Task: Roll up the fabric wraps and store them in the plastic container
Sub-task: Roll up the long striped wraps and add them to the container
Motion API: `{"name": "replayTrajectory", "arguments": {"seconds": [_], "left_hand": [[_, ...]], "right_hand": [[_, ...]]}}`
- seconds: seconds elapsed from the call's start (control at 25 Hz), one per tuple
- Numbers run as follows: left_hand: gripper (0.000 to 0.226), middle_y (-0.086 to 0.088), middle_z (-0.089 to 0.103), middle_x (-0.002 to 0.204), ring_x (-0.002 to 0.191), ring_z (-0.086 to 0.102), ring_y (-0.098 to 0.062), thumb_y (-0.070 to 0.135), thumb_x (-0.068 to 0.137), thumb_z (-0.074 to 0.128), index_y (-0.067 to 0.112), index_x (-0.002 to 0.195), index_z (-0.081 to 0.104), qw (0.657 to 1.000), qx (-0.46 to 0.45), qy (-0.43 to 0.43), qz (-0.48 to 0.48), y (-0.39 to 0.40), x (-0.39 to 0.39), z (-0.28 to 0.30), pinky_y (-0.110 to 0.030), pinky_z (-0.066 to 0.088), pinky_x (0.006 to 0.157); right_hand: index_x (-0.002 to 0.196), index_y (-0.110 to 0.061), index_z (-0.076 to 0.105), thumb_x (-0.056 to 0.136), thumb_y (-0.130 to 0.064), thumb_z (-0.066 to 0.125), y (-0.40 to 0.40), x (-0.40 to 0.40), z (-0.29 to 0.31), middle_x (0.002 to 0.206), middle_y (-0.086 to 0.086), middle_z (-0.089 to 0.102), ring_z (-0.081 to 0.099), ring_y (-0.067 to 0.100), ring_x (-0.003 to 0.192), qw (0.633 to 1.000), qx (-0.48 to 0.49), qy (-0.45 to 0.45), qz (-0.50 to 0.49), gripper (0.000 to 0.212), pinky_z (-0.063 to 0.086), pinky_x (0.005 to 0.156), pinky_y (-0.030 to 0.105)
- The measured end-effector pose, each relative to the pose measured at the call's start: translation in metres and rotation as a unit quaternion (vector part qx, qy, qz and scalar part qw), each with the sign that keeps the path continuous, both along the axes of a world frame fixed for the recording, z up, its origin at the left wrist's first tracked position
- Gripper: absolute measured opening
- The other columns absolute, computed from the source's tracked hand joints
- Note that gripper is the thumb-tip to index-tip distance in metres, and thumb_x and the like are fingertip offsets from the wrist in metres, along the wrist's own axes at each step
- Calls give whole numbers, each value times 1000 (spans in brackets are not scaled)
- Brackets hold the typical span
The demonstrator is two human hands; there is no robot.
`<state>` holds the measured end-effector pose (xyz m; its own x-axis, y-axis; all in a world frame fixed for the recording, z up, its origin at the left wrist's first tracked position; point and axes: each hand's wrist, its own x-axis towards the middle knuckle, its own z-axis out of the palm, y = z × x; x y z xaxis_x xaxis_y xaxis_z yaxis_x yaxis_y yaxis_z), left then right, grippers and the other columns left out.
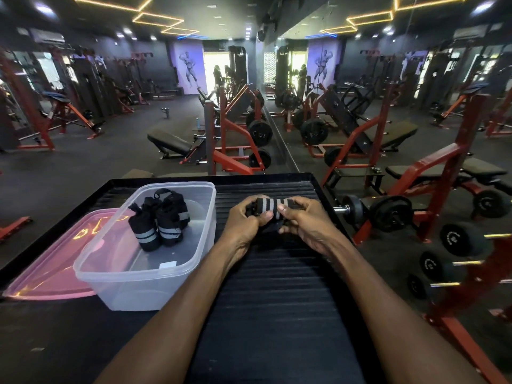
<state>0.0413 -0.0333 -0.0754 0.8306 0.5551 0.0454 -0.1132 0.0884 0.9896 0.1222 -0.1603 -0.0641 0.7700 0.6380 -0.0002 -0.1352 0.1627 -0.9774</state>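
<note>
At frame centre, the left hand (pixel 248 217) and right hand (pixel 300 218) both grip a black, grey-striped fabric wrap (pixel 273 205), cylindrical, above the ribbed black surface (pixel 277 273); three rolled wraps (pixel 160 221) stand inside the clear plastic container (pixel 144 284) at left.

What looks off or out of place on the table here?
Nothing stands out. Both hands, left and right, grip a striped wrap mid-roll. Rolled wraps stand inside the clear container. Its pink lid lies partly under it, unbroken.
</note>
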Motion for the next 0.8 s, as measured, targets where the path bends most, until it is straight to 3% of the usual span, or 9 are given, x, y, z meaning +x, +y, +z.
{"name": "replayTrajectory", "arguments": {"seconds": [0.16,0.28,0.36,0.48,0.56,0.64,0.72,0.8], "left_hand": [[18,-11,76,97,82,72,-24,24,87,74,15,103,71,997,-61,35,-38,-2,-2,4,-31,53,64],[15,-11,77,95,85,72,-24,20,86,75,13,99,74,998,-51,19,-14,-2,-1,3,-32,55,69],[13,-9,77,96,92,72,-26,10,86,74,14,98,74,999,-38,11,0,-1,-1,2,-38,59,81],[24,-7,75,94,93,70,-25,-1,84,71,20,95,74,1000,7,10,10,0,-1,1,-42,58,89],[31,-7,74,95,93,69,-23,-6,83,70,20,99,72,1000,9,7,5,-1,-1,1,-40,59,87],[30,-10,72,102,95,69,-25,-2,83,73,16,106,69,999,-48,2,-5,-1,0,2,-41,58,85],[33,-16,71,110,98,69,-29,13,82,78,10,112,64,996,-86,16,-2,-1,1,2,-43,58,82],[42,-18,70,112,94,70,-26,15,80,81,8,116,61,997,-54,36,34,0,3,-1,-36,57,74]], "right_hand": [[103,1,65,88,6,65,-1,3,-1,88,14,70,68,20,73,998,-1,-60,-34,15,55,54,27],[101,-6,66,87,4,67,-1,2,2,83,8,70,67,14,68,998,-7,-59,-29,17,52,54,27],[96,-7,66,91,-7,66,-1,1,4,76,6,68,64,12,56,1000,-1,-14,-6,5,48,52,27],[94,-4,67,95,-21,63,-1,3,4,80,13,70,66,19,60,999,-18,31,31,17,51,54,29],[99,2,66,94,-12,63,-1,4,1,88,15,69,68,19,70,1000,-15,10,20,15,56,57,28],[100,2,66,92,-2,64,-2,4,0,87,12,70,69,17,73,1000,-1,-14,-5,9,58,61,28],[106,2,66,88,7,65,-3,4,0,84,9,71,70,14,73,999,6,-27,-16,18,60,64,29],[109,-1,66,85,13,65,-1,4,0,91,11,71,71,16,79,999,-5,-29,-15,28,60,70,30]]}}
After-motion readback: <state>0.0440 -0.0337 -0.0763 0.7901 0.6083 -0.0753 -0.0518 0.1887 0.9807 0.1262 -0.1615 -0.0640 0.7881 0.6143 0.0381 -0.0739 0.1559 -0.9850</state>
